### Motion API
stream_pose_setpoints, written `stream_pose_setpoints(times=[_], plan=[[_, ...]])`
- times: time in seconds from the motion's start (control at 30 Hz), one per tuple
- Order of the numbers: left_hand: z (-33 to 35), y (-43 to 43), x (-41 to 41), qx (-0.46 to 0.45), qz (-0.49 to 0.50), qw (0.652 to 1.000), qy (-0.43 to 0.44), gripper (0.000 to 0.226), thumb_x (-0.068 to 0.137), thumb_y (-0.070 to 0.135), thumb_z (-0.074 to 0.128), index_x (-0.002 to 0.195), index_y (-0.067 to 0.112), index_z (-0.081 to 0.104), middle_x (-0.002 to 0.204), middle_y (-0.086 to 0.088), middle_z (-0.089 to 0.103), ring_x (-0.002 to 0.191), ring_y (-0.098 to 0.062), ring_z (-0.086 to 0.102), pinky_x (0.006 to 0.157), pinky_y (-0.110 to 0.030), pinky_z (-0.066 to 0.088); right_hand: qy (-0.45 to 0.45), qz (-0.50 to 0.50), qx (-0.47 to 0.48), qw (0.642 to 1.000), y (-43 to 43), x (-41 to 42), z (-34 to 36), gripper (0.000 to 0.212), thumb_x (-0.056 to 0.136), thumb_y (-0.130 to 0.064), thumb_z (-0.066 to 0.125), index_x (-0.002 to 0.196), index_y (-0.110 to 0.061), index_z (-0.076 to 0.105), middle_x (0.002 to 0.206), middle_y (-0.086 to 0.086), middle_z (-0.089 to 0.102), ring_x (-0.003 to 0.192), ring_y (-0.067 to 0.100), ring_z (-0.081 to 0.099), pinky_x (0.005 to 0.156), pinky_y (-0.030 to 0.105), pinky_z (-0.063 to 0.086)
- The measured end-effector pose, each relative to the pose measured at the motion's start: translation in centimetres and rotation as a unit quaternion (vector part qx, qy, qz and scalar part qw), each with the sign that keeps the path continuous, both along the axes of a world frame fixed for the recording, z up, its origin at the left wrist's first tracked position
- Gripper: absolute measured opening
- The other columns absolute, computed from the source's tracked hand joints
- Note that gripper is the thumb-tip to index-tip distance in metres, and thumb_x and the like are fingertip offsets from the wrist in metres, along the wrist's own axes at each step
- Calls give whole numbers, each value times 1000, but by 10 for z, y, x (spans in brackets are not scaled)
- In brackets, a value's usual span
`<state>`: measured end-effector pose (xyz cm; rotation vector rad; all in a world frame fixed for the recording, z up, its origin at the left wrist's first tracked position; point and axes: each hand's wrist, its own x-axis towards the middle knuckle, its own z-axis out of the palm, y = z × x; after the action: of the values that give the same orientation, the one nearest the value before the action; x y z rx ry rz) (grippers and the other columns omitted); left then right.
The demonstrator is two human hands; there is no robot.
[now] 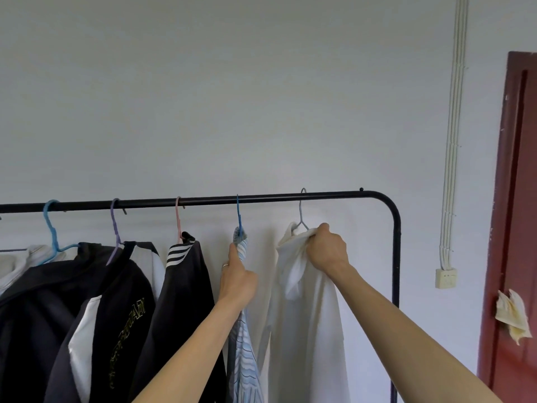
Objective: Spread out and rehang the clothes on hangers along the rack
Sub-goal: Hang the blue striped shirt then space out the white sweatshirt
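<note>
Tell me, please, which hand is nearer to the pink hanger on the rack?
Left. The left hand holds the striped shirt, on the next hanger right of the pink hanger; the right hand grips the white garment, one hanger farther along.

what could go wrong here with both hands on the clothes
The right hand bunches the white shirt at its grey hanger; a tug may pull it off. The left hand grips the striped shirt under the blue hanger; pulling down could unhook it from the rack.
</note>
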<state>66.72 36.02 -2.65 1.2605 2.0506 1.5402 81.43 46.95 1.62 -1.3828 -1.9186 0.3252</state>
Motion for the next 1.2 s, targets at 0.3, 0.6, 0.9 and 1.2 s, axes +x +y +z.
stream_pose_setpoints(times=[0.3, 0.6, 0.9, 1.2], plan=[[5, -15, 7, -16, 14, 993, 112, 85, 91, 8, 49, 157, 22, -2, 160, -14, 16, 145, -31, 23, 115, -37, 27, 34, 37, -45, 998, -4, 18, -77, 23, 95, -15, 34, 112, -3, 47, 85, 7, 58, 77, 30, 54, 64, 33, 40], [-9, -44, 71, 91, -49, 938, 330, 71, 91, 16, 52, 154, 28, 20, 161, 3, 13, 148, -16, 11, 109, -32, 35, 117, 56, -15, 991, -59, 105, -145, 19, 99, -21, 43, 116, -18, 52, 80, -1, 67, 73, 19, 63, 61, 31, 45], [-103, 2, 125, -177, -219, 903, 325, 84, 81, 9, 53, 154, 31, 17, 159, -8, 22, 148, -26, 14, 112, -42, 33, 124, 23, 54, 991, -189, 247, -204, 26, 91, -12, 62, 98, -35, 51, 64, 4, 64, 51, 24, 46, 52, 33, 42], [-173, -4, 190, -252, -370, 851, 276, 29, 81, 58, 60, 79, 31, 52, 85, 8, 64, 84, -21, 59, 71, -33, 46, -6, -233, 21, 972, -192, 351, -243, 20, 81, -31, 70, 95, -34, 57, 73, -16, 63, 66, 9, 58, 60, 28, 45]])
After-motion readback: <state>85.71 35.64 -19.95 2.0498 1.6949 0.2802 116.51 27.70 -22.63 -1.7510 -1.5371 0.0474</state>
